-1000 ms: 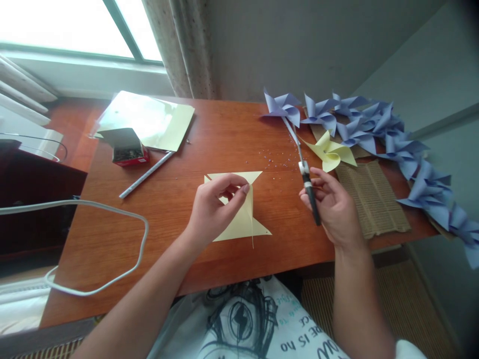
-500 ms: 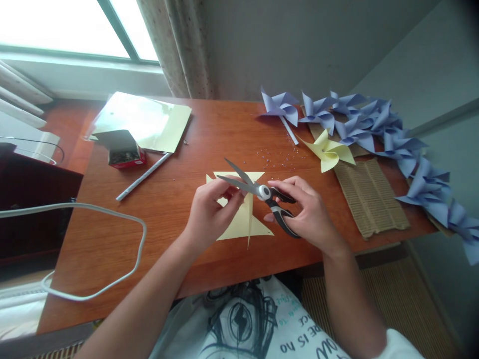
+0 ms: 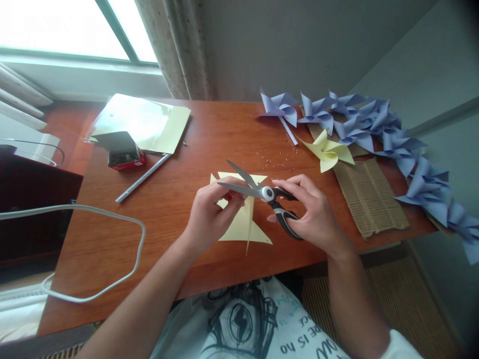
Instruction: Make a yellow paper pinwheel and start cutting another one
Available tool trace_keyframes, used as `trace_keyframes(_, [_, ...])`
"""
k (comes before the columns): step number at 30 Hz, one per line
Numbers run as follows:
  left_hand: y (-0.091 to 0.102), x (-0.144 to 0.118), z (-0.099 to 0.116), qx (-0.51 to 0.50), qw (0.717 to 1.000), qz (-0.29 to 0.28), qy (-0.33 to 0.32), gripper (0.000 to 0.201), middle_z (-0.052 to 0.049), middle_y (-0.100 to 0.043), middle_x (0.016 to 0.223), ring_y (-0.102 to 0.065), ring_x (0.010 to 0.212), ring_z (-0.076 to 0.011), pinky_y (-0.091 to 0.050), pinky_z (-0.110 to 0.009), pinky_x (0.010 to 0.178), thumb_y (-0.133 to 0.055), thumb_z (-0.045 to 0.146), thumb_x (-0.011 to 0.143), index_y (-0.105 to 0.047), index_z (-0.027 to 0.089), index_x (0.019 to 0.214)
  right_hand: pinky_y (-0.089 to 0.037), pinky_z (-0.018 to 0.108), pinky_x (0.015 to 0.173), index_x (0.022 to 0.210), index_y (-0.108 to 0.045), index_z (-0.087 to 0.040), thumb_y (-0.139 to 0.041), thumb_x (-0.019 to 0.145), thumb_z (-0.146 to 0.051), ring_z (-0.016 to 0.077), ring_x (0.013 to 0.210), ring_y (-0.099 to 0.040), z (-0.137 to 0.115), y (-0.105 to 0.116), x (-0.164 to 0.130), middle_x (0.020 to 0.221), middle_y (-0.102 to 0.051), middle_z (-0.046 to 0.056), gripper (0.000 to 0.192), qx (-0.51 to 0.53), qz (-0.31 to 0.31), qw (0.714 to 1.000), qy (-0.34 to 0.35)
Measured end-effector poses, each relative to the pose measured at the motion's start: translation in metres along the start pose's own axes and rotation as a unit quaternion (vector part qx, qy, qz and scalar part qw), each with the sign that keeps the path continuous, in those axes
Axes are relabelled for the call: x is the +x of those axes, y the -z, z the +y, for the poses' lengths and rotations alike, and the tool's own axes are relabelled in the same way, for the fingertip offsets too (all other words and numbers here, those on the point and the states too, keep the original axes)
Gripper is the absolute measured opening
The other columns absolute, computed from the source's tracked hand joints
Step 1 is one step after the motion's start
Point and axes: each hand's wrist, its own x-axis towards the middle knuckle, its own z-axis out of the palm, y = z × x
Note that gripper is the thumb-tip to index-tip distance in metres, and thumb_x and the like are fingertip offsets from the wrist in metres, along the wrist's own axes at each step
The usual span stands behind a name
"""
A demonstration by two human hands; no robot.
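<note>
A pale yellow paper square (image 3: pixel 243 222), cut in from its corners, lies on the wooden table (image 3: pixel 164 214). My left hand (image 3: pixel 209 214) pinches one raised flap of that paper. My right hand (image 3: pixel 310 212) grips black-and-grey scissors (image 3: pixel 262 192) by their handles. The blades are spread apart and point left, right above the paper beside my left fingertips.
A yellow pinwheel (image 3: pixel 329 152) and several blue pinwheels (image 3: pixel 374 127) lie at the right, beside corrugated cardboard (image 3: pixel 370 197). A small red box (image 3: pixel 125 157), a rolled stick (image 3: pixel 144 177), a yellow sheet (image 3: pixel 145 122) and a white cable (image 3: pixel 93 249) occupy the left. Tiny beads (image 3: pixel 277 159) are scattered mid-table.
My right hand swung the scissors from pointing away at the right to pointing left over the paper, blades spread apart. My left hand kept its pinch on the flap.
</note>
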Motion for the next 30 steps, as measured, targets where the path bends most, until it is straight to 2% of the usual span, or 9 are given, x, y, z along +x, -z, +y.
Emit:
trace_keyframes(10, [0.0002,0.0008,0.0017,0.006,1.000,0.008,-0.001,0.014,-0.003,-0.071,0.077,-0.068,0.069,-0.0147,-0.055,-0.026,0.063,-0.061,0.009,0.088,-0.072,0.017,0.092,-0.059,0.041,0.090,0.136,-0.061,-0.027,-0.081,0.083,-0.036,0.0243,0.101,-0.066,-0.0033,0.0018,-0.0006,0.111,-0.060,0.008,0.058,-0.029,0.004,1.000,0.011])
trace_keyframes(15, [0.0005,0.0001,-0.0002,0.013,1.000,0.014,-0.002,0.014,-0.005,-0.075,0.084,-0.069,0.069,-0.0144,-0.056,-0.026,0.064,-0.063,0.011,0.088,-0.074,0.018,0.092,-0.059,0.040,0.088,0.135,-0.062,-0.027,-0.080,0.084,-0.036,0.0246,0.099,-0.066,-0.0053,0.0036,-0.0004,0.110,-0.061,0.008,0.055,-0.054,0.006,0.998,0.012])
trace_keyframes(30, [0.0012,0.0001,0.0003,0.019,1.000,0.017,0.006,0.008,-0.005,-0.077,0.085,-0.069,0.070,-0.0148,-0.055,-0.027,0.063,-0.067,0.016,0.089,-0.074,0.018,0.093,-0.058,0.039,0.090,0.136,-0.061,-0.027,-0.081,0.083,-0.038,0.0247,0.101,-0.066,-0.0037,0.0051,-0.0005,0.111,-0.061,0.008,0.058,-0.058,0.002,0.998,0.019])
